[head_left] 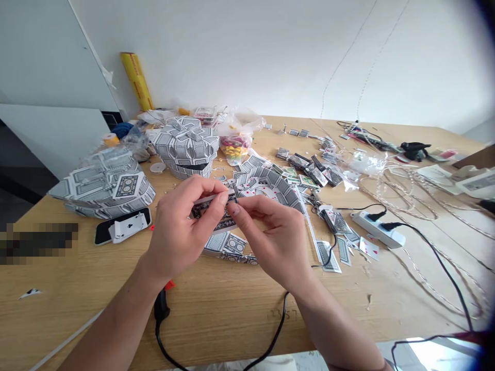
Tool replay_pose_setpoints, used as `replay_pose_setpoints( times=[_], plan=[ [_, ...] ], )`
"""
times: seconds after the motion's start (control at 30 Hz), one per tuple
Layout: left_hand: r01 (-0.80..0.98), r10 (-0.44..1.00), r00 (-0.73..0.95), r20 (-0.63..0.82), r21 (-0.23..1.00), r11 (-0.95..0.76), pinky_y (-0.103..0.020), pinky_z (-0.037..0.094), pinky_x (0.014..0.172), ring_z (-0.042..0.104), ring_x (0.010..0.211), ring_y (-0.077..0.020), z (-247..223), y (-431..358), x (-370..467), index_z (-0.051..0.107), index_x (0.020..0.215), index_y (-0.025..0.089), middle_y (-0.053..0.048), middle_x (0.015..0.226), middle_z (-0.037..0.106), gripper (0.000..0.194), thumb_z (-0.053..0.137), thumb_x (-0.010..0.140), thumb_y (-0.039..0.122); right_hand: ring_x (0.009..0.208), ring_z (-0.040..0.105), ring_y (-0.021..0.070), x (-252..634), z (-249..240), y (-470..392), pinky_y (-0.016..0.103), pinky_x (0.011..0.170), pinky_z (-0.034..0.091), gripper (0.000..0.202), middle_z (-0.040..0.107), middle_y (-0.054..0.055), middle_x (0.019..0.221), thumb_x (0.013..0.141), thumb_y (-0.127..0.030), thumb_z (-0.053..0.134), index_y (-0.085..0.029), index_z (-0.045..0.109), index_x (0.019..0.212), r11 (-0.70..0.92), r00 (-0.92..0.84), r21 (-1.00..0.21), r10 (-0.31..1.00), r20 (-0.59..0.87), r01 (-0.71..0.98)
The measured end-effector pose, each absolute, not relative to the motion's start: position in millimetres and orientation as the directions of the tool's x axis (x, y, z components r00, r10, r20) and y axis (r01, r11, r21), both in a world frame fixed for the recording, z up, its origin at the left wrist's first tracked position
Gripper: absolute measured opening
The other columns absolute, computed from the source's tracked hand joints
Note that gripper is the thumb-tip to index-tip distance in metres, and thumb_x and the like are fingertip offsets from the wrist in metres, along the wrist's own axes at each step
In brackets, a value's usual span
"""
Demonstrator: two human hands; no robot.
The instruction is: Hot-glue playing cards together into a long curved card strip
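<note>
Held card [226, 223], black-and-white ornament; lidded box [186, 147], grey-and-white card-back pattern; open tray [286, 194], grey-patterned walls, white interior with red pips; roll [137, 81], yellow with red marks; desk [216, 314], light-brown wood grain.

Playing cards [127, 229] lie on the phone [102, 234], left of the hands [176, 229].

Bright, diffuse light leaves soft shadows on tabletop [328, 319] (pixelated patch far L), w/ dark, blurry top R corner.

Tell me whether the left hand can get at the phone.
Probably yes: the phone lies beside the left hand, nothing tall between, though playing cards partly cover it and that hand grips a patterned card.
</note>
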State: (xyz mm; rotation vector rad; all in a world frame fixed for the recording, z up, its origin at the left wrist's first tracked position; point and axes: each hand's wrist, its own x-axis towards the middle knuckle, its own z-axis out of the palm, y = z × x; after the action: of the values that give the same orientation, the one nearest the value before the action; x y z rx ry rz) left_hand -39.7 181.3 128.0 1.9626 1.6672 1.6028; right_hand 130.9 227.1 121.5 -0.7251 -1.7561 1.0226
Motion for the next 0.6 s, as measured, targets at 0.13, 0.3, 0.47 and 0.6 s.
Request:
replay_pose_setpoints(
  times=[0.13,0.3,0.47,0.6],
  plan=[
    [0.648,0.766,-0.139,0.628,0.642,-0.409,-0.026,0.053,0.073,0.067,0.08,-0.0113,127.8,181.8,-40.0,0.07,0.101,0.021,0.002,0.092,0.073,0.006,0.066,0.105,0.023,0.076,0.076,0.0127,131.3,120.9,226.8,0.024,0.069,0.06,0.011,0.082,0.0,0.085,0.1,-0.029,0.076,-0.02,0.08,0.095,0.454,-0.382,-0.891,0.826,0.414,0.016],
    [0.633,0.769,-0.143,0.624,0.655,-0.414,-0.025,0.052,0.072,0.067,0.08,-0.0105,127.8,182.2,-39.7,0.071,0.1,0.021,0.003,0.09,0.072,0.006,0.067,0.104,0.023,0.071,0.071,0.0118,130.1,119.3,226.6,0.024,0.063,0.055,0.016,0.078,0.0,0.079,0.1,-0.029,0.076,-0.019,0.077,0.088,0.426,-0.393,-0.904,0.83,0.396,-0.012],
    [0.607,0.777,-0.15,0.612,0.677,-0.416,-0.027,0.051,0.069,0.066,0.078,-0.0124,128.0,181.6,-39.3,0.071,0.099,0.022,0.003,0.088,0.072,0.007,0.068,0.104,0.027,0.064,0.059,0.01,131.4,119.1,229.2,0.025,0.059,0.046,0.023,0.069,-0.002,0.071,0.101,-0.032,0.074,-0.019,0.073,0.082,0.416,-0.398,-0.907,0.823,0.406,-0.064],
    [0.604,0.774,-0.169,0.61,0.685,-0.408,-0.027,0.051,0.07,0.066,0.077,-0.0127,127.6,181.3,-40.7,0.072,0.099,0.023,0.003,0.087,0.073,0.008,0.069,0.104,0.029,0.066,0.052,0.0113,136.1,123.0,231.3,0.028,0.059,0.039,0.043,0.06,-0.001,0.069,0.11,-0.041,0.059,-0.019,0.066,0.074,0.423,-0.425,-0.906,0.82,0.383,-0.002]
  ],
)
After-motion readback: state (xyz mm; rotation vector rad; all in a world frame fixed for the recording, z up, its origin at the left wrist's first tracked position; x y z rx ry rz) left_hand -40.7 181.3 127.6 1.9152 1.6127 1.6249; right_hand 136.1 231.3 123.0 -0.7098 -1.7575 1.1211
